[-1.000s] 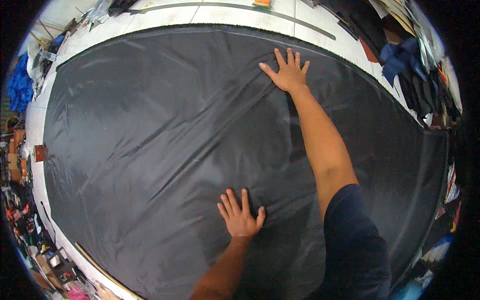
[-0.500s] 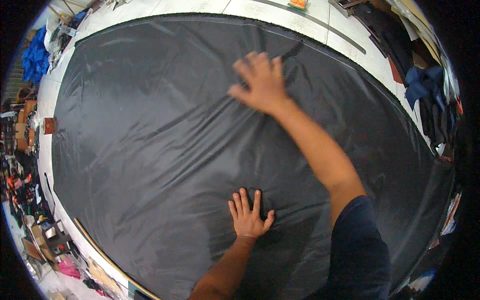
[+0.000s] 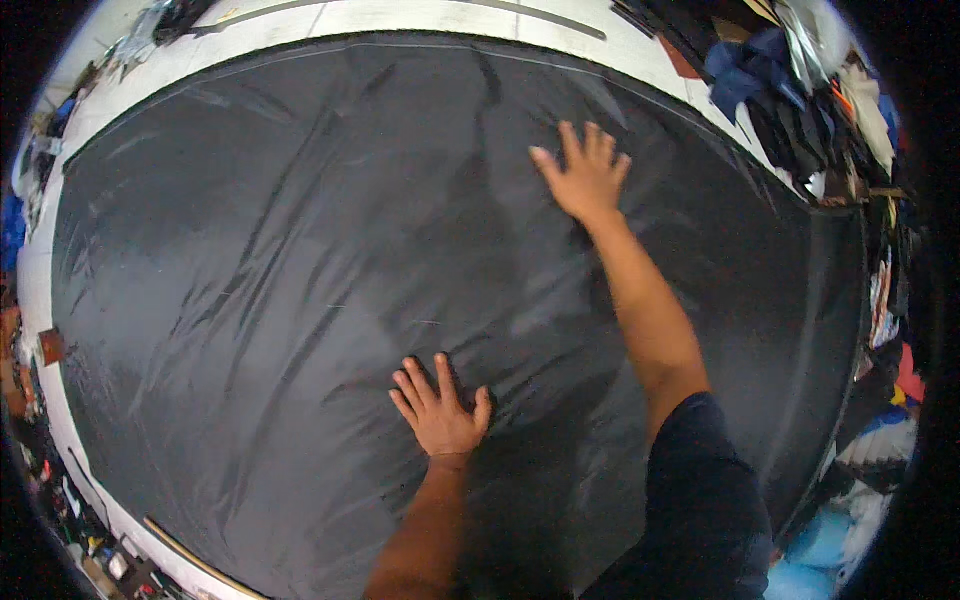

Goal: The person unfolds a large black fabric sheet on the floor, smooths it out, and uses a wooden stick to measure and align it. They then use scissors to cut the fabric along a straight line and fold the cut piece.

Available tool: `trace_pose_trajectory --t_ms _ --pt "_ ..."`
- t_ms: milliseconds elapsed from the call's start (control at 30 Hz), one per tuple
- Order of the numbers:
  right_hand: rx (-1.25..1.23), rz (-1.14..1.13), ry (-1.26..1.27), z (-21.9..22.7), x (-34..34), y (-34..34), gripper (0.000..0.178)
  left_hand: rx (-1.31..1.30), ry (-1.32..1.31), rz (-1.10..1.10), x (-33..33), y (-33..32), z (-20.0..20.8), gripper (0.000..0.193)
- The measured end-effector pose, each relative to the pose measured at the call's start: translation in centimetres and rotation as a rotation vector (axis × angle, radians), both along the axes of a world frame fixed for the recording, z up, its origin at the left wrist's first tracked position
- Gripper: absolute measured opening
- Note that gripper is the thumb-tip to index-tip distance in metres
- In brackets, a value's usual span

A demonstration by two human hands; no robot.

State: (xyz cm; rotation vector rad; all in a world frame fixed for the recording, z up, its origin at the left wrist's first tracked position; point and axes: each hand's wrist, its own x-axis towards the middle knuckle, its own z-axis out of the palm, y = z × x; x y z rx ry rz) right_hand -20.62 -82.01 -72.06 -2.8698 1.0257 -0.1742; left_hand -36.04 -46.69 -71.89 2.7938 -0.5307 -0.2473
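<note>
Black sheet (image 3: 250,330) spread, creased, on a pale surface (image 3: 400,18)

Left hand (image 3: 443,420) and right hand (image 3: 588,188) lie over it, fingers apart, gripping nothing. Slow outward strokes with flat palms would likely ease its creases without bunching.

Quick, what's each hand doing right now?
Left hand: open, flat on the black sheet, holding nothing.
Right hand: open, spread over the same sheet, holding nothing.
</note>
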Motion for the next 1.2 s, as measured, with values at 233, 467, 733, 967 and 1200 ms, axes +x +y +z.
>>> trace_pose_trajectory --t_ms 233,467,733,967,1200 --pt "-0.098 -0.403 -0.279 1.4 -18.5 -20.6 0.084 -0.016 -0.031 -0.078 -1.1 -1.4 0.4 0.080" --pt "-0.045 -0.196 -0.118 -0.9 -21.4 -6.4 0.076 0.064 -0.087 -0.014 -0.3 -0.3 -0.2 0.078" --pt "-0.091 -0.249 -0.098 -0.7 -14.0 -15.6 0.085 0.072 -0.111 -0.043 -0.8 -1.1 -0.6 0.078" --pt "0.107 -0.290 0.069 -1.2 -6.4 -18.0 0.093 0.046 -0.085 -0.059 -0.4 -0.8 -0.2 0.079" --pt "0.223 -0.378 0.107 -1.1 -2.4 -18.6 0.096 0.058 -0.058 -0.040 -0.2 -0.2 -0.5 0.081"
